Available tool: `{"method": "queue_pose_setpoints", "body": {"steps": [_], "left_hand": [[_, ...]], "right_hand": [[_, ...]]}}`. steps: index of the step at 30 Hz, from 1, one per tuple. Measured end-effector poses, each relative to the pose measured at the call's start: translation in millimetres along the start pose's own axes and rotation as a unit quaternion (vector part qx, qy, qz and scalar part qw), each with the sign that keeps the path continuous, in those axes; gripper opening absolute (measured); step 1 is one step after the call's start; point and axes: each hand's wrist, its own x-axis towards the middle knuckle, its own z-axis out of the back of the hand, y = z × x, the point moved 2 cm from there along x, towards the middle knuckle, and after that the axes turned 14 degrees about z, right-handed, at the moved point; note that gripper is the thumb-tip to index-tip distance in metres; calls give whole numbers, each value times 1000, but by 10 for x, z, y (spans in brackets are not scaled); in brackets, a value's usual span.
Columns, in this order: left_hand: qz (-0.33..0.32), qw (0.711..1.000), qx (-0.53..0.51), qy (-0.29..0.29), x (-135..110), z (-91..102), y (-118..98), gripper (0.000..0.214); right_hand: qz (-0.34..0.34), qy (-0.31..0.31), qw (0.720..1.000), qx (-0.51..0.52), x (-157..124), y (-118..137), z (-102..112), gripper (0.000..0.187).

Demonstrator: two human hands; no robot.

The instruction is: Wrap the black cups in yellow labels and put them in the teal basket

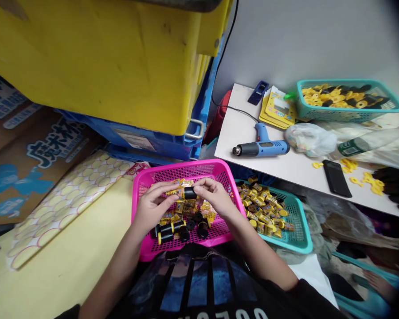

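Observation:
Over a pink basket [234,195], both hands hold one small black cylinder [189,192] between them. Its left part is in a yellow printed plastic sleeve [175,193]. My left hand [154,203] pinches the sleeved end, and my right hand [213,195] has thumb and fingers closed on the bare black end. How far the sleeve reaches under my left fingers is hidden. Below, the basket holds several loose yellow printed sleeves [186,207] and black cylinders with yellow ends [166,235].
Right of the pink basket is a teal basket [302,221] of sleeved cylinders. A white table [232,128] bears a blue heat gun [269,147], a phone [337,178] and a basket of yellow parts [349,114]. Stacked yellow [119,66] and blue crates [153,144] rise ahead.

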Motion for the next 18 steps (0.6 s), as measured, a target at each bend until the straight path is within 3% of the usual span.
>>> {"method": "queue_pose_setpoints", "body": {"steps": [9, 15, 18], "left_hand": [[82, 992, -67, 63, -63, -160, 5, 31], [96, 986, -126, 59, -90, -222, -90, 31], [91, 987, -119, 59, -92, -222, -107, 30]], "right_hand": [[50, 19, 999, 7, -78, -109, -189, 37], [-57, 75, 976, 195, -137, -275, -293, 50], [-49, 71, 975, 206, -124, -328, -343, 51]]}}
